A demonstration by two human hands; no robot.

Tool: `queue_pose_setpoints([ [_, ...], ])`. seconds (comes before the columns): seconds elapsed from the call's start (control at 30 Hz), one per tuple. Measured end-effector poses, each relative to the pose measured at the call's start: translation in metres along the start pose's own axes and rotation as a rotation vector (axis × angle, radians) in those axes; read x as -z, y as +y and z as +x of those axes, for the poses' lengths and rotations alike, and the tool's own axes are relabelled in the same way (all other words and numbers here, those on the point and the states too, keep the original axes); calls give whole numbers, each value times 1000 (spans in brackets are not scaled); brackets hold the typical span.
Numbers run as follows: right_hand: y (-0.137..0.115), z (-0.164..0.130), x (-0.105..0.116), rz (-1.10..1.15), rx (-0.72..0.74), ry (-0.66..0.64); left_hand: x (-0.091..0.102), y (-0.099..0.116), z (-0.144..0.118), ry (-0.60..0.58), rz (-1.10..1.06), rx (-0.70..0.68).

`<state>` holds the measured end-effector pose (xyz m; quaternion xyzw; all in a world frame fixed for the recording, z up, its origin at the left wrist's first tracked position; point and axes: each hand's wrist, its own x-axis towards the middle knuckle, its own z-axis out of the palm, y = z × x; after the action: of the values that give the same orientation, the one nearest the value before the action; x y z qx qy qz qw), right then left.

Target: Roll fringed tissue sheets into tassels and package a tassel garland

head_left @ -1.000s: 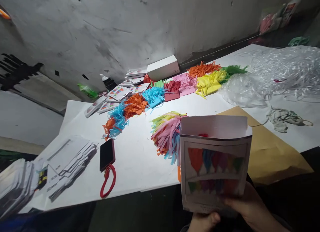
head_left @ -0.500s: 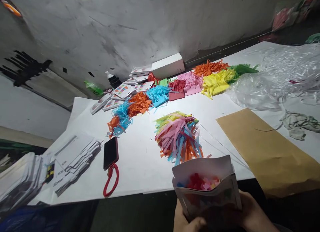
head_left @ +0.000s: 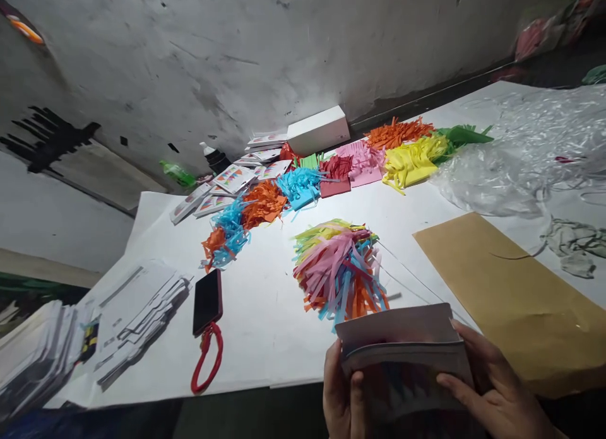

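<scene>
At the table's front edge I hold a paper packet (head_left: 407, 376) with a pale inside, its mouth facing up. My left hand (head_left: 341, 392) grips its left side, the thumb over the near face. On the right side, my right hand (head_left: 495, 379) clasps it, thumb also on the near face. The packet's mouth is narrow, and its contents are mostly hidden. Just beyond lies a bunch of multicoloured paper tassels (head_left: 338, 269), pink, yellow, blue and orange, with thin string trailing from its right side.
Fringed paper bundles, including orange (head_left: 262, 202) and yellow (head_left: 411, 164), curve across the back. A white box (head_left: 317, 128) and printed packets (head_left: 231, 177) stand behind. Left are a phone (head_left: 207, 302) and flat white cartons (head_left: 137, 319); right, a brown envelope (head_left: 511, 300) and clear plastic (head_left: 492, 180).
The packet's mouth has narrowed, so the coloured paper inside no longer shows clearly. Both hands have risen along its sides, thumbs now on its near face. The view has shifted slightly.
</scene>
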<state>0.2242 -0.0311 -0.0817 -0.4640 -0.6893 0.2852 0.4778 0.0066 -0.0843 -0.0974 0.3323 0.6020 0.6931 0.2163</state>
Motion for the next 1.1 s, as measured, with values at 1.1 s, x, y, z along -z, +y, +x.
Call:
queue_pose_setpoints([
  [1.1, -44, 73, 33, 106, 531, -260, -15, 98, 75, -871, 5, -177],
])
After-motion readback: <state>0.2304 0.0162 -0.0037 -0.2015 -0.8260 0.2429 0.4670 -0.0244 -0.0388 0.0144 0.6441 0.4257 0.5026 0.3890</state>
